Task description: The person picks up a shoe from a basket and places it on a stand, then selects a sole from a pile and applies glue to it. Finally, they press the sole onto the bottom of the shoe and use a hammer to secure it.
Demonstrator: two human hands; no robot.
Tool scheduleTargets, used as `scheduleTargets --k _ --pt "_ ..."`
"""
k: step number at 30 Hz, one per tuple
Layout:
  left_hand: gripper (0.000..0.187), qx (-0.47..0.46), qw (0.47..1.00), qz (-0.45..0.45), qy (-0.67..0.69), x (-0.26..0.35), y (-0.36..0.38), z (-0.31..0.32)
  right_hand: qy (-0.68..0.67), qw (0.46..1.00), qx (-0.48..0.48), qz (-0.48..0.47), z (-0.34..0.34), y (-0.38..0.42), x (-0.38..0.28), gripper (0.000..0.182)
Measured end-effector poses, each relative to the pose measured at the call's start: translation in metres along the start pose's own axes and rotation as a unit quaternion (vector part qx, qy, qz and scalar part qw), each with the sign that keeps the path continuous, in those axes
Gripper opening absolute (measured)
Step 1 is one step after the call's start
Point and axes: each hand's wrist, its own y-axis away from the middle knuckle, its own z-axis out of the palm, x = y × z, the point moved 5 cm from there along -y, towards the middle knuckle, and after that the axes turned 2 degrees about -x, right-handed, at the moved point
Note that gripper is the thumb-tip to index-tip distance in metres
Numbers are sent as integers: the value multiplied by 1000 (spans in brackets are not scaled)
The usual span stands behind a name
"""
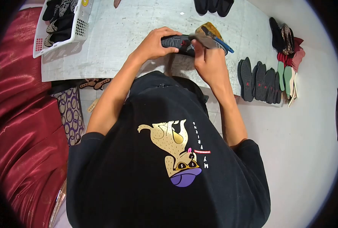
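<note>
A shoe (174,41) lies on the table with its black ridged sole facing up and a small red mark at mid-sole. My left hand (155,45) grips one end of it, thumb on the near side and fingers on the far side. Over the shoe's other end is my right hand (211,65), closed around a grey-brown tool (204,40) that is smeared by motion. Its kind cannot be made out. Just beyond that hand sits a yellow-brown block or container (210,29), with a blue-handled tool (223,44) beside it, partly hidden.
Several black soles (259,81) stand along the table's right edge, near green insoles (287,78) and red fabric pieces (296,53). More dark soles (213,7) lie at the far edge. A white basket (78,30) of shoes is at left, beside red cloth (20,95).
</note>
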Motion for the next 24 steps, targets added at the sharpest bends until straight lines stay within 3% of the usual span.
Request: scheduleTargets --k 4,7,8,9,11,13,15,16,17,19,21,23,24 --pt "60 -1 1000 4 -14 -1 -3 0 57 998 22 21 15 0 32 21" --pt "60 -4 1000 5 -24 1 -7 -2 38 999 -11 37 -8 -10 8 24" --pt "60 -8 1000 -4 -23 3 -7 -2 -50 993 87 -65 -9 -7 1 27" --pt "60 -8 1000 -6 -24 2 -8 -2 -51 993 87 -65 2 -7 16 27" --pt "58 0 999 -21 -30 3 -7 1 22 999 28 -5 28 -3 54 27" --pt "57 -1 1000 -14 -17 6 -9 3 60 998 10 -16 21 -12 43 27" --pt "56 -8 1000 -20 -3 4 -5 3 56 998 -18 30 8 -14 24 28" --pt "57 -8 1000 -20 -10 4 -4 5 -7 995 46 -89 1 -13 3 28" --pt "57 -3 1000 -15 -21 3 -9 2 -6 995 46 -93 8 -13 12 28" --pt "57 2 1000 -12 -26 2 -9 4 40 999 8 -3 28 -5 40 23" --pt "57 16 999 -8 -38 2 -14 0 42 999 7 -25 12 -15 27 22" --pt "57 7 998 -2 -60 11 -13 3 58 995 -42 72 1 -17 13 23" --pt "57 4 998 -9 -58 10 -13 3 -11 996 47 -74 -2 -14 2 28"
